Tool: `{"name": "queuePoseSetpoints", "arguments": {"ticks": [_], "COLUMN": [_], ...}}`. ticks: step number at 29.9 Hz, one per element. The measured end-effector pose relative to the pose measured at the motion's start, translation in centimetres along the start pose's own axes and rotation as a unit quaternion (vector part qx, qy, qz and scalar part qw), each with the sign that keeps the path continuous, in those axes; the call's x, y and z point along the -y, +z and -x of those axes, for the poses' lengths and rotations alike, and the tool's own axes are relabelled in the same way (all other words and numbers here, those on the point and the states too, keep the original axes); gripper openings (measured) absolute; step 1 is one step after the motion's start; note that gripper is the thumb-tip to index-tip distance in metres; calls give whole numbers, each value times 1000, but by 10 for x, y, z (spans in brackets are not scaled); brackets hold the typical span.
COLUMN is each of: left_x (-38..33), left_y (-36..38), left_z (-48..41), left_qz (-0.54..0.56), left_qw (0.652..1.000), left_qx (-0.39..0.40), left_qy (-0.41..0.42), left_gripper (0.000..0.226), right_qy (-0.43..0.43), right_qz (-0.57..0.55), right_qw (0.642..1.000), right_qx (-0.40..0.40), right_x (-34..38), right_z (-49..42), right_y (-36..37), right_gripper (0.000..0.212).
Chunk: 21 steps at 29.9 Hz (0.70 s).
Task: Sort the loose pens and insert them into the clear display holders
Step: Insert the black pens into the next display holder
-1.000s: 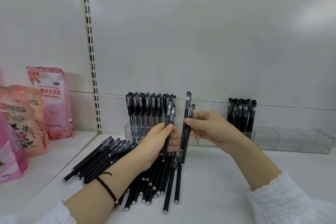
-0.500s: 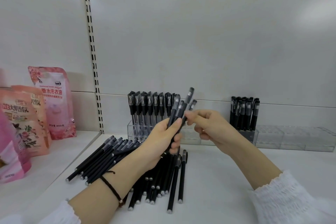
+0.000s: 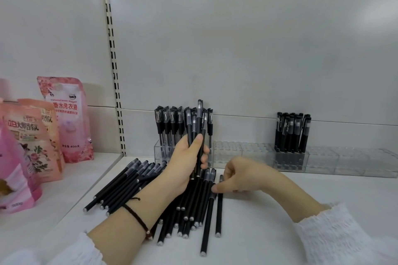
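My left hand [image 3: 187,163] grips a bundle of several black pens [image 3: 197,122] held upright in front of the left clear holder [image 3: 160,153], which has several capped pens standing in it. My right hand [image 3: 239,175] is down on the shelf, its thumb and fingers pinching the upper end of one loose black pen [image 3: 219,211] at the right edge of the pile. The pile of loose black pens [image 3: 129,185] lies on the white shelf under and beside my left forearm. A long clear holder [image 3: 344,161] runs to the right with a group of black pens [image 3: 291,133] standing in it.
Pink detergent pouches [image 3: 66,118] stand on the neighbouring shelf at the left, beyond a slotted upright [image 3: 113,60]. The white back panel [image 3: 258,49] rises right behind the holders. Bare white shelf [image 3: 280,232] lies in front of my right arm.
My right hand let go of the pens it was passing to the left hand and dropped to the shelf onto a loose pen. The left hand's bundle grew and stayed upright.
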<state>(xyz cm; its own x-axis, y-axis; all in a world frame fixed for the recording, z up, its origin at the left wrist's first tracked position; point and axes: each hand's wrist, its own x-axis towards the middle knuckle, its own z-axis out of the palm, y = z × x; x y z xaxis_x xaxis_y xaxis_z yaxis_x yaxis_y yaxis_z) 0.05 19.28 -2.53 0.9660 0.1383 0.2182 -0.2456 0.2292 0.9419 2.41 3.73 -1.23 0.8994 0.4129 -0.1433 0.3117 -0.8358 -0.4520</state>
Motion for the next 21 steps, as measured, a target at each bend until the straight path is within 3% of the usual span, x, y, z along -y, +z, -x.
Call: {"name": "queuePoseSetpoints", "arguments": {"ticks": [5, 13, 16, 21], "left_x": [-1, 4, 4, 2], "left_y": [2, 1, 2, 1], "left_z": [1, 0, 0, 1], "left_qz": [2, -15, -25, -25], "left_qw": [1000, 1000, 999, 999], "left_qx": [6, 26, 21, 22], "left_qy": [-6, -5, -2, 2], "left_gripper": [16, 16, 17, 21], "right_qy": [-2, 21, 30, 33], "right_qz": [37, 29, 48, 26], "right_qw": [999, 996, 993, 997], "right_qx": [-29, -86, -100, -60], "right_x": [1, -11, -12, -9], "right_z": [0, -12, -13, -10], "right_y": [6, 5, 7, 7], "right_gripper": [43, 29, 40, 54]}}
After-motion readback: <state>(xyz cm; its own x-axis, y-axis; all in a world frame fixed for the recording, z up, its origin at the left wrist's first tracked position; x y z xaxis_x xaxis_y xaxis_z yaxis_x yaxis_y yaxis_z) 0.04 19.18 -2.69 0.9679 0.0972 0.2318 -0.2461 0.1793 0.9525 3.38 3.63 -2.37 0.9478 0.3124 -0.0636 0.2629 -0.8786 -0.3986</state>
